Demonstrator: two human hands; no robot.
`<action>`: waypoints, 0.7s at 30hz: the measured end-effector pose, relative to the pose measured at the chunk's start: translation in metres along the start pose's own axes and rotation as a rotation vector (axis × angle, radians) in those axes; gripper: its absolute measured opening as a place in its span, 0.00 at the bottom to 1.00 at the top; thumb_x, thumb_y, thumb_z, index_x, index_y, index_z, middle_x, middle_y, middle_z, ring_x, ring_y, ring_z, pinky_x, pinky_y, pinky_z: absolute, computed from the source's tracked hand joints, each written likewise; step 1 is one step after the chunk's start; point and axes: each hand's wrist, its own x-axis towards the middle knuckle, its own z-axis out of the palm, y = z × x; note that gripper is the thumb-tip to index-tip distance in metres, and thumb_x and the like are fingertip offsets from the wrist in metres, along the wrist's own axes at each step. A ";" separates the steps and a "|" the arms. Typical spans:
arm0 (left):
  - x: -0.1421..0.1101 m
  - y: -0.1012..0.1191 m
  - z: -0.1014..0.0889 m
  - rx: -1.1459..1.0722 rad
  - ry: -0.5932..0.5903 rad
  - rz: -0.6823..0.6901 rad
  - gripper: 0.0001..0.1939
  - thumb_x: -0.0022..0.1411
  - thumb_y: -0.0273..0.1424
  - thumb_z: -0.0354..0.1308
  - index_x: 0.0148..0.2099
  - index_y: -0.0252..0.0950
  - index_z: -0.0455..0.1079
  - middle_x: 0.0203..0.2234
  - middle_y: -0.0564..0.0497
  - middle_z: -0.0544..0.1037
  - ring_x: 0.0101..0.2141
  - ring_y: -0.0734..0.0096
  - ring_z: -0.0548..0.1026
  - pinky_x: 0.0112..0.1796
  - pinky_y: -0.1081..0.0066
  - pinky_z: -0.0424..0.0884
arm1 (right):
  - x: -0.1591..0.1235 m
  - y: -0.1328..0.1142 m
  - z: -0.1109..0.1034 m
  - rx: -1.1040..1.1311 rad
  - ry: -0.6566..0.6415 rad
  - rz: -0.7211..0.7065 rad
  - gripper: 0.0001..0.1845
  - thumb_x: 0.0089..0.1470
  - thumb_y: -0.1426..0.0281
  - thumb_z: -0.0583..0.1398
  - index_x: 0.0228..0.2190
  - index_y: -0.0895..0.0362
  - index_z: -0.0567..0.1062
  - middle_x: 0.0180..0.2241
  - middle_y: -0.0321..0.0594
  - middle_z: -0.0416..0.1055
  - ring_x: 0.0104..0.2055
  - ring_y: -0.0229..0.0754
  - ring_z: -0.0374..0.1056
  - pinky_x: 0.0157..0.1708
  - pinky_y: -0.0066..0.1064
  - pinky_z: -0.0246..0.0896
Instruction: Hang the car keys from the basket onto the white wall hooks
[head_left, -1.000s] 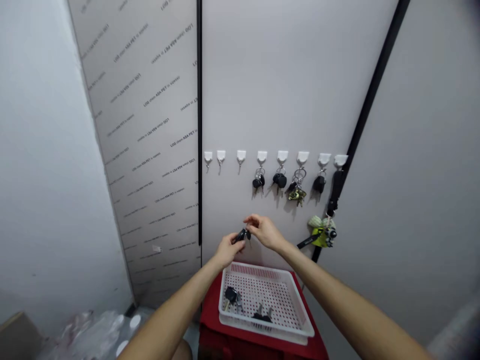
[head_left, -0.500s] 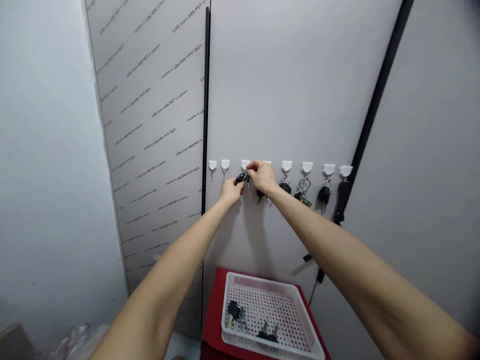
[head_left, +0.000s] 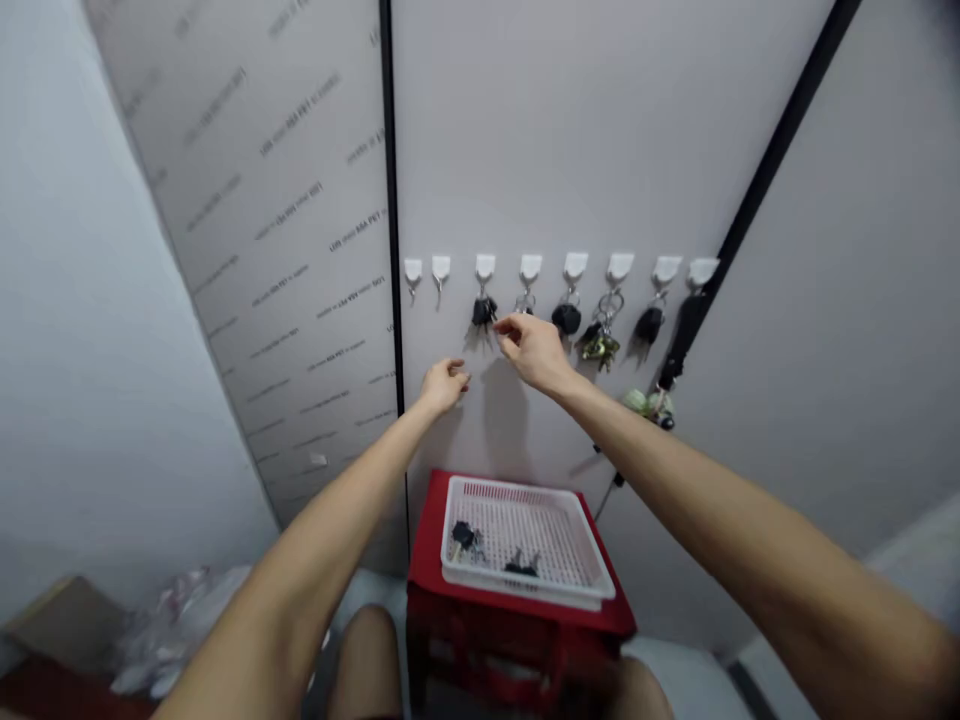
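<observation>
A bunch of dark-headed keys (head_left: pixel 484 311) hangs from the third white hook (head_left: pixel 485 266) on the wall panel. Just to the right of it and slightly lower is my right hand (head_left: pixel 535 350), its fingers bent and apart with nothing in them. My left hand (head_left: pixel 445 386) is below the hooks, empty, with thumb and fingers spread. Behind my right hand, another key ring (head_left: pixel 525 302) hangs partly hidden. Farther right are a black key fob (head_left: pixel 566 319), a ring with a brass-coloured charm (head_left: pixel 601 347) and another dark key set (head_left: pixel 648 324).
Two hooks at the left, including the outermost hook (head_left: pixel 413 270), carry no keys. A white perforated basket (head_left: pixel 529 492) stands on a red stool (head_left: pixel 436 500); two key sets, including a black-headed one (head_left: pixel 463 535), lie in it. A black strap (head_left: pixel 684 335) hangs at far right.
Both hands have let go of the key bunch, which now hangs on the third hook. My left hand has dropped down and left. The view has tilted downward.
</observation>
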 end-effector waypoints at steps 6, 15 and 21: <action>-0.085 -0.083 0.033 0.059 -0.273 -0.039 0.13 0.47 0.25 0.46 0.37 0.29 0.63 0.22 0.51 0.70 0.21 0.80 0.66 0.26 0.77 0.63 | -0.136 0.041 0.030 0.098 -0.997 0.008 0.14 0.33 0.77 0.55 0.28 0.58 0.71 0.21 0.34 0.68 0.21 0.32 0.59 0.22 0.21 0.52; -0.138 -0.113 0.054 0.529 -0.514 0.158 0.12 0.48 0.29 0.44 0.37 0.38 0.64 0.32 0.51 0.71 0.34 0.71 0.67 0.34 0.72 0.62 | -0.212 0.060 0.061 0.133 -1.043 0.037 0.14 0.34 0.73 0.55 0.29 0.56 0.71 0.23 0.36 0.68 0.24 0.34 0.60 0.24 0.22 0.51; -0.142 -0.111 0.054 0.607 -0.510 0.170 0.13 0.49 0.28 0.44 0.39 0.39 0.63 0.35 0.52 0.70 0.36 0.70 0.66 0.36 0.70 0.61 | -0.208 0.058 0.078 0.178 -0.985 0.068 0.10 0.34 0.75 0.53 0.23 0.60 0.72 0.20 0.37 0.68 0.22 0.32 0.59 0.22 0.21 0.50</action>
